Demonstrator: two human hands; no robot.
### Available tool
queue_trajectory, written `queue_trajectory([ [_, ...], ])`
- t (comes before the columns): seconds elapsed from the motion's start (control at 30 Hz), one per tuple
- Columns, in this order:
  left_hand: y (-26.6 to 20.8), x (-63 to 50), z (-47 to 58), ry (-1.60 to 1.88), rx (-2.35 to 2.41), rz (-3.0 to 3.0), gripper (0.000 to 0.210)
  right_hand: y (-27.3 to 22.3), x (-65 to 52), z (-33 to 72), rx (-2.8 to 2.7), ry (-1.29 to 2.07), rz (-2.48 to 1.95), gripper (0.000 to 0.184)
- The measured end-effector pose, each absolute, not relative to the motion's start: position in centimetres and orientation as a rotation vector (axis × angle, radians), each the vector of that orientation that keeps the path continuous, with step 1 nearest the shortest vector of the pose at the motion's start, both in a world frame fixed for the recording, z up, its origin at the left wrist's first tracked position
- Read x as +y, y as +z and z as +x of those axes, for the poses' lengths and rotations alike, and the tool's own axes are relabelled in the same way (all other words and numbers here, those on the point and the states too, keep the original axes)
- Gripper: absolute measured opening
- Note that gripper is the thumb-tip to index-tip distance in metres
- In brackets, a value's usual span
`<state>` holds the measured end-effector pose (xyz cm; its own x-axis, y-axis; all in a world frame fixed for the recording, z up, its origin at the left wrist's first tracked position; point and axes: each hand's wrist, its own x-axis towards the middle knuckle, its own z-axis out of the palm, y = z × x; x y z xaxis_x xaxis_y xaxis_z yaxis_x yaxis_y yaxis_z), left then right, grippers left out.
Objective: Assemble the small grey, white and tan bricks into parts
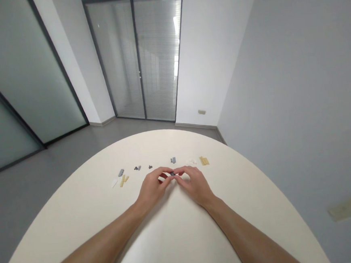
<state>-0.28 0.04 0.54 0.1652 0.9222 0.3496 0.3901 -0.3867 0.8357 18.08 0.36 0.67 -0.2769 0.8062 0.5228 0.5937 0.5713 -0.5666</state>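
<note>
Over the middle of the table, my left hand [154,184] and my right hand [194,182] meet at the fingertips. Between them they pinch a small dark grey toy brick piece [172,174], mostly covered by the fingers. Just beyond lies a small group of blue-grey bricks [173,160]. White pieces [191,162] are behind my right hand, with tan bricks [204,161] to their right. A few black pieces [150,167] lie behind my left hand.
On the round white table [177,236], farther left, are dark and grey pieces [137,167], a grey brick [121,172], tan strips [123,180] and a white strip [115,182]. Glass doors [139,61] and a white wall stand beyond the table's curved edge.
</note>
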Motion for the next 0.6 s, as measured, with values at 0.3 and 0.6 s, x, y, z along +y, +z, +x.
queue_trajectory([
  [0.3, 0.96, -0.08, -0.34, 1.22, 1.225, 1.847, 0.019, 0.45, 0.47, 18.28, -1.977, 0.299, -1.05, 0.016],
  [0.6, 1.16, -0.23, -0.19, 1.209, 1.204, 1.834, 0.02, 0.61, 0.45, 18.41, -2.012, 0.278, -1.028, 0.015],
])
